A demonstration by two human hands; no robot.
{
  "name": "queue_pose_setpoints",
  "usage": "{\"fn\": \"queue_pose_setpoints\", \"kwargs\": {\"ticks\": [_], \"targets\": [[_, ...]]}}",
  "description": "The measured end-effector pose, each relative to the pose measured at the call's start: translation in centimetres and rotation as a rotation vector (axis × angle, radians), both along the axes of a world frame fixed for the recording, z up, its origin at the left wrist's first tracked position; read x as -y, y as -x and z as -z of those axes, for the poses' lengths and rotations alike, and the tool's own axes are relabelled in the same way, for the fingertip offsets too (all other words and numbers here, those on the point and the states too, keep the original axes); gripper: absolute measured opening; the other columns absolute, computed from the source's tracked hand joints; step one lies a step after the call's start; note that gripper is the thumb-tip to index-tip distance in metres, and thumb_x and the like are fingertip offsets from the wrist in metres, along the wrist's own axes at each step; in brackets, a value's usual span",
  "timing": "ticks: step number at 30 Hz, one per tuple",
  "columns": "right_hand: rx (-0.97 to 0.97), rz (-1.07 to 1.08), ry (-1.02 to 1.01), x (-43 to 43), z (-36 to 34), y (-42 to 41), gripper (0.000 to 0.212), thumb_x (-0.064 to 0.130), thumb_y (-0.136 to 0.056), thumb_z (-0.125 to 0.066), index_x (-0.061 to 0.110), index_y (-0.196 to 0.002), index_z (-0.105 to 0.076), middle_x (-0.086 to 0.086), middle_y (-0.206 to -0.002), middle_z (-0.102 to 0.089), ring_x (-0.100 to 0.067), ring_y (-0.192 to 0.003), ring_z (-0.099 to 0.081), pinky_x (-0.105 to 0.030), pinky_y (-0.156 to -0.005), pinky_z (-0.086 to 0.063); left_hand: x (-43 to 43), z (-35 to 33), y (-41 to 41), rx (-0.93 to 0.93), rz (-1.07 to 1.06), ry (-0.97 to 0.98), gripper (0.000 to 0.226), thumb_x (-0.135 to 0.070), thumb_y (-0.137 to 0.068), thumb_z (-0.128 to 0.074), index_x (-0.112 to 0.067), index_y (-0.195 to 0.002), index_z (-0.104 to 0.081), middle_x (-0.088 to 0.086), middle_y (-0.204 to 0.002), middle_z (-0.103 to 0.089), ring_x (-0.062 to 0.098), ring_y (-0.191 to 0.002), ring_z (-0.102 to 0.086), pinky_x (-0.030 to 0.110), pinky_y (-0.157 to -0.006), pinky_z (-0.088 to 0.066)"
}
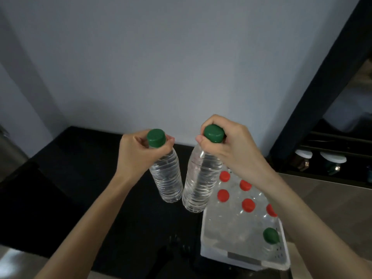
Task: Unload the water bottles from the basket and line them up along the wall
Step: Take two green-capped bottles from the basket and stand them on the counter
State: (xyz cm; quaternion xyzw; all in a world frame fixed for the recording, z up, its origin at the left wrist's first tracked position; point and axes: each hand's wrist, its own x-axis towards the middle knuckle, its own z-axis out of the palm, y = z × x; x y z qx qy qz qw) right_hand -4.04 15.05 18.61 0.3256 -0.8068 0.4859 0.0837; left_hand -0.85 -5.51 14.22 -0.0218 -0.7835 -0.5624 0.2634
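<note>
In 2 hands (136, 154) (231, 150), 2 bottles (167, 178) (199, 184), in 1 basket (243, 260), 6 more

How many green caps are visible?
3 green caps: one on the bottle in the left hand, one on the bottle in the right hand, one in the white basket. The right arm may hide others.
</note>
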Motion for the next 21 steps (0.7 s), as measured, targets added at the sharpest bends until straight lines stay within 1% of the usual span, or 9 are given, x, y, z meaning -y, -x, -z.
{"fn": "queue_pose_setpoints", "kwargs": {"ticks": [2,5,8,10,11,15,17,19,21], "targets": [[0.041,-0.018,0.007,2.7,1.4,0.9,0.017,0.023,-0.083,-0.072,0.011,-0.08,-0.06,-0.012,-0.073,-0.061,-0.029,-0.07,-0.055,-0.041,-0.065,-0.045,2.4,1.3,0.5,0.027,-0.026,0.017,0.009,-0.011,-0.073,-0.082,-0.01,-0.081,-0.077,-0.003,-0.077,-0.076,0.009,-0.075,-0.072,0.02,-0.072,-0.055],[0.13,-0.025,-0.032,6.7,3.8,1.9,0.014,0.023,-0.081,-0.073,0.014,-0.079,-0.062,-0.005,-0.073,-0.063,-0.023,-0.071,-0.058,-0.038,-0.067,-0.047,6.1,3.8,1.1,0.107,-0.036,0.005,0.011,-0.009,-0.073,-0.082,-0.01,-0.083,-0.078,-0.005,-0.08,-0.076,0.005,-0.077,-0.072,0.018,-0.073,-0.054],[0.177,-0.05,-0.079,10.5,6.7,2.9,0.013,0.02,-0.08,-0.075,0.018,-0.08,-0.062,0.004,-0.074,-0.064,-0.011,-0.07,-0.059,-0.026,-0.064,-0.047,9.9,7.0,2.0,0.182,-0.024,-0.009,0.014,-0.005,-0.072,-0.082,-0.01,-0.085,-0.077,-0.004,-0.082,-0.076,0.006,-0.081,-0.072,0.022,-0.076,-0.056],[0.201,-0.061,-0.125,12.6,8.9,3.7,0.013,0.02,-0.081,-0.074,0.019,-0.082,-0.062,0.007,-0.076,-0.063,-0.008,-0.071,-0.059,-0.018,-0.064,-0.044,12.1,9.4,2.6,0.242,-0.03,-0.027,0.016,-0.004,-0.072,-0.082,-0.012,-0.084,-0.077,-0.005,-0.082,-0.076,0.006,-0.081,-0.072,0.024,-0.076,-0.057],[0.212,-0.063,-0.145,13.6,10.0,4.1,0.013,0.02,-0.081,-0.074,0.019,-0.082,-0.061,0.007,-0.078,-0.063,-0.008,-0.072,-0.059,-0.017,-0.064,-0.044,12.9,10.4,2.9,0.265,-0.033,-0.033,0.016,-0.003,-0.071,-0.082,-0.013,-0.082,-0.077,-0.006,-0.081,-0.076,0.005,-0.08,-0.072,0.023,-0.075,-0.056],[0.276,-0.038,-0.205,16.8,14.3,5.4,0.011,0.018,-0.082,-0.072,0.019,-0.083,-0.061,0.008,-0.081,-0.061,-0.009,-0.074,-0.059,-0.02,-0.063,-0.045,15.5,13.6,4.1,0.308,-0.049,-0.067,0.019,0.0,-0.069,-0.082,-0.016,-0.076,-0.076,-0.01,-0.074,-0.075,0.0,-0.074,-0.07,0.015,-0.069,-0.053],[0.309,-0.017,-0.24,18.0,15.9,6.0,0.011,0.018,-0.083,-0.071,0.02,-0.083,-0.06,0.008,-0.082,-0.061,-0.007,-0.074,-0.058,-0.019,-0.062,-0.044,16.6,14.8,4.6,0.334,-0.046,-0.073,0.018,0.001,-0.069,-0.082,-0.015,-0.076,-0.076,-0.008,-0.076,-0.075,0.002,-0.074,-0.07,0.016,-0.07,-0.054],[0.324,0.002,-0.279,19.0,17.2,6.6,0.011,0.018,-0.083,-0.071,0.02,-0.084,-0.06,0.008,-0.084,-0.06,-0.007,-0.076,-0.059,-0.025,-0.065,-0.048,17.5,15.9,5.2,0.359,-0.038,-0.068,0.021,0.0,-0.068,-0.083,-0.018,-0.076,-0.076,-0.01,-0.076,-0.075,0.002,-0.074,-0.07,0.017,-0.071,-0.055],[0.333,0.008,-0.312,19.7,18.1,7.0,0.011,0.019,-0.082,-0.071,0.02,-0.084,-0.06,0.009,-0.084,-0.06,-0.007,-0.078,-0.058,-0.031,-0.07,-0.05,18.1,16.8,5.6,0.384,-0.01,-0.061,0.027,-0.001,-0.067,-0.084,-0.025,-0.074,-0.075,-0.016,-0.074,-0.074,-0.001,-0.074,-0.07,0.015,-0.07,-0.053]]}}
